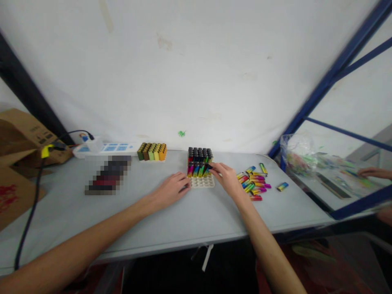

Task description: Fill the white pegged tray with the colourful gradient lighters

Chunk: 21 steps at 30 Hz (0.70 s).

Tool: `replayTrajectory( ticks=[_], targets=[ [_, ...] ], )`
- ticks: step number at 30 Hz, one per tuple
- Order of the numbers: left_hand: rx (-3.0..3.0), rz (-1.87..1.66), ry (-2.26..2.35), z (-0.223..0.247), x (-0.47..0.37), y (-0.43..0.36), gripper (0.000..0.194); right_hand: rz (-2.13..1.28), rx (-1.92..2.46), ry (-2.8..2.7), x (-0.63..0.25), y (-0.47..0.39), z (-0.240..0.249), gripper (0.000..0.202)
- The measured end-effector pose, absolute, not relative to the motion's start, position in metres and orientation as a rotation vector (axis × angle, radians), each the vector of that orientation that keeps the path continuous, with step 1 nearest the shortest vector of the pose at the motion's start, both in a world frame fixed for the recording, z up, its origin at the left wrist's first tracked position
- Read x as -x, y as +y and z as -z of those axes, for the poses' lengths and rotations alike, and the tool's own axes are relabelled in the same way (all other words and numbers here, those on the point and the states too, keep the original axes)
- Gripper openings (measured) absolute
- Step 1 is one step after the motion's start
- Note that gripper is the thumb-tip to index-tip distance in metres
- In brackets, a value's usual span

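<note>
A white holed tray stands in front of me, its back rows filled with upright lighters with black tops. Nearer rows hold lighters with shiny multicoloured bodies; the front holes show bare. With curled fingers, my left hand grips the tray's left front edge. My right hand pinches the black top of a lighter at the right end of the nearest filled row. This lighter leans to the right, and fingers partly cover it. Loose shiny lighters lie in a pile right of my right hand.
Another block of lighters in green, brown and yellow stands back left. Near it are a power strip and a blurred-out dark object. Cardboard and a black cable occupy the left. Beyond a blue frame, another person's hand shows.
</note>
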<state>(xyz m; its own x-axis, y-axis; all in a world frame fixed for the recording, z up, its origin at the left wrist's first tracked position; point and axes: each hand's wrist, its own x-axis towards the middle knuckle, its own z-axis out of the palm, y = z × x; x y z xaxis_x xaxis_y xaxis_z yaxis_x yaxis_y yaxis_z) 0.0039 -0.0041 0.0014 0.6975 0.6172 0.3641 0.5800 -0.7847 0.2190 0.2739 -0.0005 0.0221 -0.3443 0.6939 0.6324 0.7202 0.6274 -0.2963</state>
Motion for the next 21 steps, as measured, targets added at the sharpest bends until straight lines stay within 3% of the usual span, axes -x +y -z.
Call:
replayTrajectory(
  ticks=[21],
  targets=[
    [-2.801,-0.647,0.982,-0.002,-0.003,-0.005,0.008,-0.228,1.008,-2.06,-0.289,-0.002,-0.038,0.024]
  ],
)
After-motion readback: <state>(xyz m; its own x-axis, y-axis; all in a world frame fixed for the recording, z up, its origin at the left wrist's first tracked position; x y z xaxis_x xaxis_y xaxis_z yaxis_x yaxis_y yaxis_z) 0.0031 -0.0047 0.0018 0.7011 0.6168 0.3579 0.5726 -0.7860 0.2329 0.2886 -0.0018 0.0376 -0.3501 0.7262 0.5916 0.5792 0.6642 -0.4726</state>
